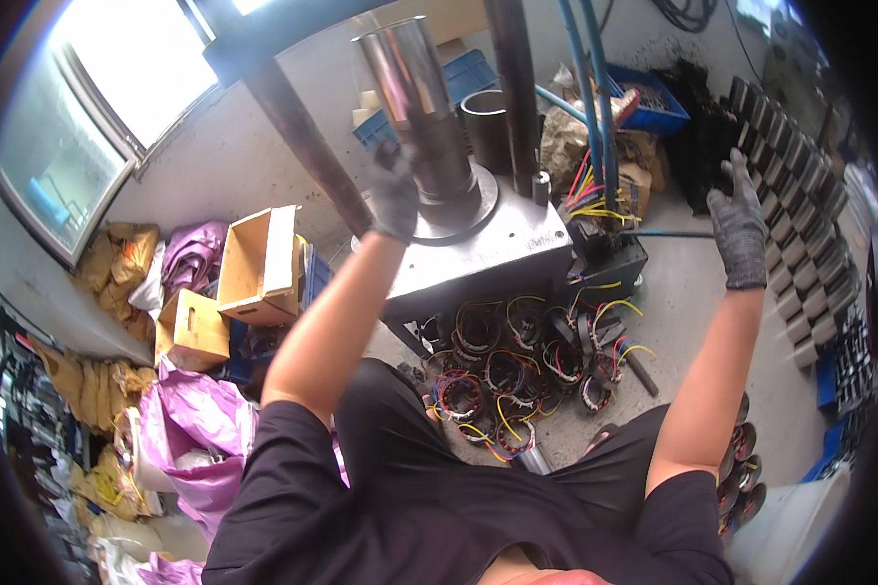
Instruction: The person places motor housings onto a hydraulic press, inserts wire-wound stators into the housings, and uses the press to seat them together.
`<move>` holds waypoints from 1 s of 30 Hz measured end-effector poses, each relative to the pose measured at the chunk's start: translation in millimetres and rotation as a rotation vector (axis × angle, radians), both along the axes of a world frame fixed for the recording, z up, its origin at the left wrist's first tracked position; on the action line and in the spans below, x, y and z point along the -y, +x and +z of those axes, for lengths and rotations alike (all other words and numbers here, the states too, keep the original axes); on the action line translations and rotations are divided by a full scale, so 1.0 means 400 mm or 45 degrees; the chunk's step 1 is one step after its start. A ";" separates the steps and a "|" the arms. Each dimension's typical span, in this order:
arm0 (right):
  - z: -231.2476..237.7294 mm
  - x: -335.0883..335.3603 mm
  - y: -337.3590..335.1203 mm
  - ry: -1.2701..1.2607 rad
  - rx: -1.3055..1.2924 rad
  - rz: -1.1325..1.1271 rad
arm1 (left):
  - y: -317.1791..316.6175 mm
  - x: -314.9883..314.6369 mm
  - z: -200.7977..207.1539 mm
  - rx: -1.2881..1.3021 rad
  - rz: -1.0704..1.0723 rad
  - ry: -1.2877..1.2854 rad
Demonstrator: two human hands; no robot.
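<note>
Steel cylinder, tall, bright and polished [407,78]: one, upright above a darker round stem [444,161] with a broad grey disc-shaped flange [470,216] at its foot. Left hand in a dark grey knitted glove [394,195]: raised at the left side of that stem, blurred; from where I stand I cannot tell whether it touches the metal, nor whether its grip is wide or narrow. Right hand in a matching dark grey glove [738,222]: raised well apart from the left, fingers spread, grip wide; nearest to it, a bank of stacked grey metal cylinders [795,229], contact not seen. Pale steel press table, thick-topped [502,255]: bears the flange, a dark open-topped metal tube [486,127] behind the stem, and a small shiny cylinder [541,187] near the right edge. Dark round columns: two, one left [307,146] and one right [513,88] of the polished cylinder. Ring-shaped wire-wound coils with red, yellow and blue leads [507,372]: a group on the grey floor before the table, a dark rod [642,374] beside them. Open brown cardboard box [256,273] and crumpled pink plastic bag [193,424]: to the left. Blue plastic crate [654,109]: behind, at right.
</note>
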State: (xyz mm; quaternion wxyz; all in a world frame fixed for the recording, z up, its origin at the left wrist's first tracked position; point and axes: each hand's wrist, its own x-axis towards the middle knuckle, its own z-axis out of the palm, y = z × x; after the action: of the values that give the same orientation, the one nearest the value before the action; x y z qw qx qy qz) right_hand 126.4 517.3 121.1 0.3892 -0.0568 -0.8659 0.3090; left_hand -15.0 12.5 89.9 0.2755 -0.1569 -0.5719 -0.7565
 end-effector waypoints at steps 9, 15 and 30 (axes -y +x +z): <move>0.033 0.058 0.067 0.321 0.365 0.304 | 0.128 -0.076 -0.285 0.433 0.235 -0.219; 0.060 0.061 0.082 0.418 0.724 0.441 | 0.091 -0.093 -0.296 0.337 0.309 -0.396; 0.118 0.162 0.110 0.226 1.531 0.422 | 0.340 -0.230 -0.097 0.073 -0.354 -0.269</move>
State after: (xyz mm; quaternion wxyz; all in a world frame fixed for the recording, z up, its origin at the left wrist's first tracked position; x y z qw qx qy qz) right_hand 170.5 452.4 168.2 -0.2155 -0.0529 -0.9530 0.2062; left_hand 121.1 104.3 51.1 0.1340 -0.2410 -0.6286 -0.7272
